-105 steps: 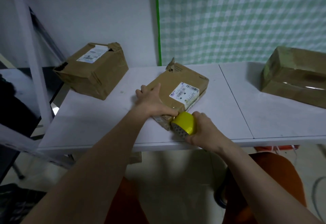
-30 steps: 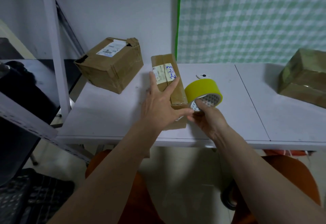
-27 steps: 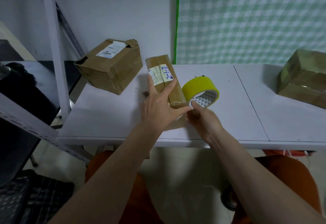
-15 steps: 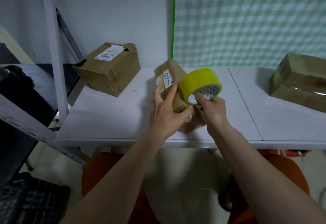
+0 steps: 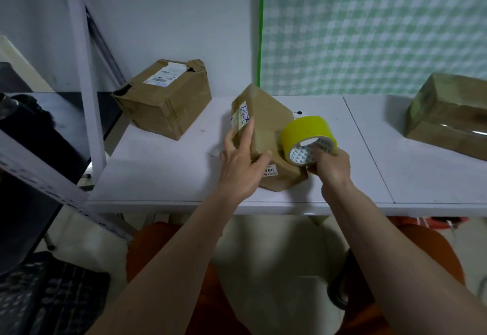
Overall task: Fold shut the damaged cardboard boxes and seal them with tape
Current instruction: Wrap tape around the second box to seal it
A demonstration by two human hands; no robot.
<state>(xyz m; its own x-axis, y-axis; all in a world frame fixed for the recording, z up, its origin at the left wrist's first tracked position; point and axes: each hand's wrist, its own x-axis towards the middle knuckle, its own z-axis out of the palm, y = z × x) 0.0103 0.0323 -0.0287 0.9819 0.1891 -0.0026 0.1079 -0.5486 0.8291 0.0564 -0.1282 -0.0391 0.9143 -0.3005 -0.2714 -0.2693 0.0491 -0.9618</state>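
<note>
A small brown cardboard box point(image 5: 266, 115) with a handwritten label stands tilted on one corner near the front of the white table point(image 5: 163, 171). My left hand point(image 5: 241, 162) grips its left side, fingers up the label face and thumb across the front. My right hand point(image 5: 330, 166) holds a yellow roll of tape point(image 5: 307, 134) by its core, pressed against the box's right side. No loose tape strip can be made out.
A larger torn box point(image 5: 164, 100) with a shipping label sits at the back left of the table. A taped box point(image 5: 448, 115) lies at the right. A white shelf post point(image 5: 84, 52) rises at the left. An orange chair point(image 5: 168, 242) is below.
The box went from lying flat to standing up, then turned so it tilts on a corner. The tape roll moved from the box's front edge to its right side.
</note>
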